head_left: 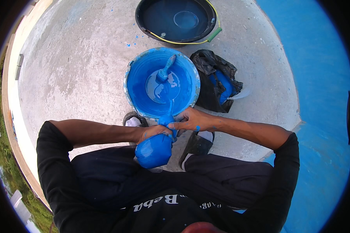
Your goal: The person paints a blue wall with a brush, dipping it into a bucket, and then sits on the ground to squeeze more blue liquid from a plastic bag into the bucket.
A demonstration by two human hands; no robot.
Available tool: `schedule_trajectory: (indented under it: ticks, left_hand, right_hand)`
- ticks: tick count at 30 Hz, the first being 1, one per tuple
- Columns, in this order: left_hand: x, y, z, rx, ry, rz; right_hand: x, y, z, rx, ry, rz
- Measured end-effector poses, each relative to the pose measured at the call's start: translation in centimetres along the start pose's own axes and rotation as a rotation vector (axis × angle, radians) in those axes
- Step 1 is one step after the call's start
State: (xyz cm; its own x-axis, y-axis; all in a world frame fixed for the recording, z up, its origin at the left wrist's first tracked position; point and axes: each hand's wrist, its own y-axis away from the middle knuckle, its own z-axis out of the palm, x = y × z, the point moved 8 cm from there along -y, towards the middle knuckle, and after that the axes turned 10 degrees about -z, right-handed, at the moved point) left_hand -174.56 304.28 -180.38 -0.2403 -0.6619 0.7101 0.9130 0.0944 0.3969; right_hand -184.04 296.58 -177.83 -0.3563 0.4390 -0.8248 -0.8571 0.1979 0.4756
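Observation:
My left hand [156, 133] is closed round the neck of a bulging plastic bag of blue paint [153, 151], which hangs back toward my lap. Close beside it, my right hand [188, 119] grips the same bag's front end. From that end a thin blue strand [171, 105] reaches over the near rim of a paint-coated bucket [129, 83]. Whether the strand is flowing paint or plastic, I cannot tell. Inside the bucket, a blue-smeared paintbrush [166, 70] leans with its bristles down near a shallow pool of paint. Blue specks mark my right hand.
Beyond the paint bucket stands a black bucket [144, 33] of dark liquid, with a yellow wire handle and green grip. A crumpled black plastic bag [206, 64] holding a blue bundle [223, 86] touches the paint bucket's right side. A blue-painted surface [311, 70] borders the concrete floor [74, 70].

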Motion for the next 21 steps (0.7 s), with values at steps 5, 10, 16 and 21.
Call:
schedule_trajectory:
  ticks: [5,10,16,21]
  left_hand:
    - [1.9,0.6,0.2,-0.009,-0.073,0.146]
    - [1.3,0.5,0.1,0.043,-0.103,0.095]
    - [3.1,0.6,1.0,0.031,-0.227,0.152]
    - [-0.2,0.5,1.3,0.095,0.528,-0.381]
  right_hand:
    - [-0.2,0.0,-0.3,0.049,-0.034,0.056]
    - [-0.1,-0.1,-1.2,0.213,-0.179,0.03]
    - [0.0,0.3,-0.9,0.256,-0.313,0.059]
    - [0.4,0.2,-1.3,0.326,-0.306,0.064]
